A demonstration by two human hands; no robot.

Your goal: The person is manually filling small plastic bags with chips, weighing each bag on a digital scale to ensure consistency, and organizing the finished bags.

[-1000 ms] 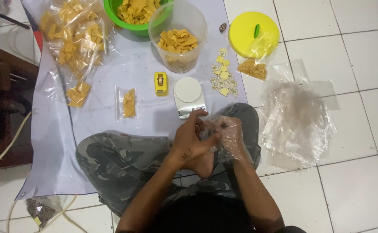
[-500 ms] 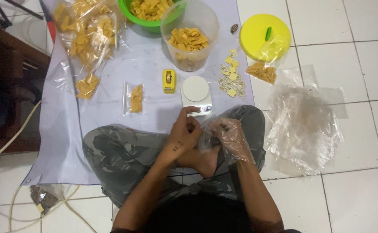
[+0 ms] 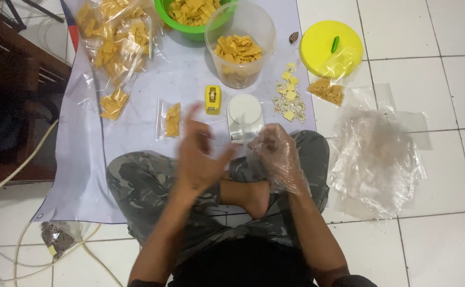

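White floor tiles carry a pale plastic sheet (image 3: pixel 137 175). Just below the small white digital scale (image 3: pixel 244 117), the gloved right hand (image 3: pixel 276 154) pinches a thin clear plastic bag (image 3: pixel 254 142), likely limp and slippery, best gripped at its mouth; the bare left hand (image 3: pixel 198 154) hovers open, blurred.

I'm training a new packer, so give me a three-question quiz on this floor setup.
1. True or false: the right hand wears a clear plastic glove.
2. What stands directly right of the yellow tape dispenser? A) green bowl B) white scale C) yellow lid
3. Fill in: the pile of empty clear bags lies on the person's ____ side.

Key:
1. True; the left hand is bare, fingers spread.
2. B, the white scale.
3. Right, on the white tile floor, off the sheet.
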